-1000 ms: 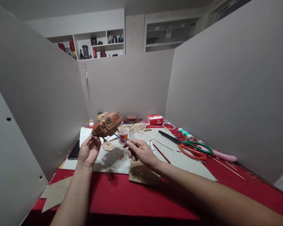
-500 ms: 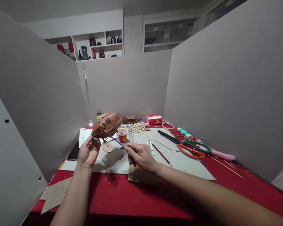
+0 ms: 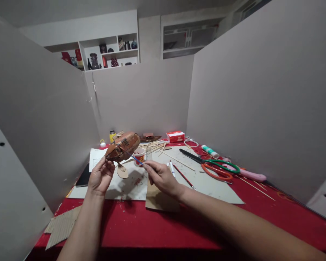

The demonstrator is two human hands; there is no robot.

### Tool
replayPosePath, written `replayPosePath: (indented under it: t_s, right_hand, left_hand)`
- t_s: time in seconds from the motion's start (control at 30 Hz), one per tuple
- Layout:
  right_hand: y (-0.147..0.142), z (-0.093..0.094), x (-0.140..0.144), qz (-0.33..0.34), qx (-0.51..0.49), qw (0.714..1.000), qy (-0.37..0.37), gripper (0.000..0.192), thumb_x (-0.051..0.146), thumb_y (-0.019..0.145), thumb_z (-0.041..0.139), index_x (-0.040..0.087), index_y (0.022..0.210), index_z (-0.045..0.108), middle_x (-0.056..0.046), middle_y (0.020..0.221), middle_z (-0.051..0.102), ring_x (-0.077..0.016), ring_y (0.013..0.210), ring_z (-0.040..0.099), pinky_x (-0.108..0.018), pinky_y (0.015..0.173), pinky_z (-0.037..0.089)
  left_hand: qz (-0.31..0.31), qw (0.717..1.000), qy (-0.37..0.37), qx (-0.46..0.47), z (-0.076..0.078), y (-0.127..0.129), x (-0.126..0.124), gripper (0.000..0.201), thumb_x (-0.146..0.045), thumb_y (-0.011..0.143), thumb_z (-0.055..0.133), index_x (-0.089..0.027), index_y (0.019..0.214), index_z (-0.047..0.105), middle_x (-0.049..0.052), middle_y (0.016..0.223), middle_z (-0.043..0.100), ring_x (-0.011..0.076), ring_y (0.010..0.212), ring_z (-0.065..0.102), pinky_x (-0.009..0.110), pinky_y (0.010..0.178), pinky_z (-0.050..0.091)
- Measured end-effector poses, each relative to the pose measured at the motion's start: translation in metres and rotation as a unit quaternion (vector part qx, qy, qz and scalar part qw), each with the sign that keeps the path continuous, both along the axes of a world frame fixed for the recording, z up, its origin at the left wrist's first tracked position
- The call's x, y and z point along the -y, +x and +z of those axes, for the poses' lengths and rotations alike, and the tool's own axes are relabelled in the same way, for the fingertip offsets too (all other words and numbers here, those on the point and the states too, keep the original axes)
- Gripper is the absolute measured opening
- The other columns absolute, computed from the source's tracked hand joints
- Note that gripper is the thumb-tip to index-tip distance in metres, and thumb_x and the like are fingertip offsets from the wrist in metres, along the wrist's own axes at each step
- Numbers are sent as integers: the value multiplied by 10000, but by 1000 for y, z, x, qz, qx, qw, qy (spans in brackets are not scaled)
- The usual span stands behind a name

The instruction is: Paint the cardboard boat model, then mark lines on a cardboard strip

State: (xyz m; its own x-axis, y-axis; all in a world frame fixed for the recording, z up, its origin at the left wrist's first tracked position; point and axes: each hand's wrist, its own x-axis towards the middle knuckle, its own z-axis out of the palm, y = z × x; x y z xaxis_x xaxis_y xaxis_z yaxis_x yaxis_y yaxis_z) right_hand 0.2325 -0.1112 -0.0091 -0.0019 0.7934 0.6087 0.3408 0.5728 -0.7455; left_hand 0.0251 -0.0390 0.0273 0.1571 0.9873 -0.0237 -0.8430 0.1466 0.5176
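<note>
My left hand (image 3: 101,177) pinches the near end of a reddish-brown model boat (image 3: 128,144), holding it tilted above the board. An octagonal tan piece (image 3: 122,172) shows just below the boat. Between the fingers of my right hand (image 3: 163,178) is a thin paintbrush with a blue handle (image 3: 136,160). Its tip meets the side of the boat's hull; the bristles are too small to make out. A red and white paper cup (image 3: 139,157) stands just behind the brush.
A pale board (image 3: 217,192) covers much of the red table. Large scissors (image 3: 206,164), a red pencil (image 3: 184,177) and a glue stick (image 3: 210,151) lie at right. Thin wooden sticks (image 3: 156,146), another model boat (image 3: 150,137) and a red box (image 3: 175,136) are behind. Corrugated cardboard (image 3: 62,226) lies front left.
The view has shifted slightly, moving the surroundings a little to the left. Both hands keep their hold, and the brush tip stays against the hull.
</note>
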Motion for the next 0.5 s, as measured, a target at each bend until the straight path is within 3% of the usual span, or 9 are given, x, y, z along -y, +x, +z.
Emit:
replayPosePath:
  t_s: [0.17,0.33,0.5]
  right_hand:
    - [9,-1,-2,-37,20,999,29,389,506,969,464,185,883,666,47,483,479,-107,436,466,-231,469,383]
    - [13,-1,4,-48,56,997,39,340,438,961,500,200,982,742,-1,540,591,-147,518,591,-242,477,419]
    - [18,7,12,-63,64,994,61,304,351,938,530,207,1086,754,-75,881,779,-209,814,733,-304,695,554]
  left_hand:
    - [1,1000,12,-23,-2,0,-2,248,-40,966,414,-107,851,624,10,647,644,74,506,616,174,513,544]
    - [13,996,64,-60,-6,-1,-5,162,-12,878,538,-115,822,649,10,689,663,66,521,615,167,540,549]
    - [37,988,116,-98,-8,-3,-9,86,-25,805,654,-108,810,677,21,754,688,65,560,630,156,571,556]
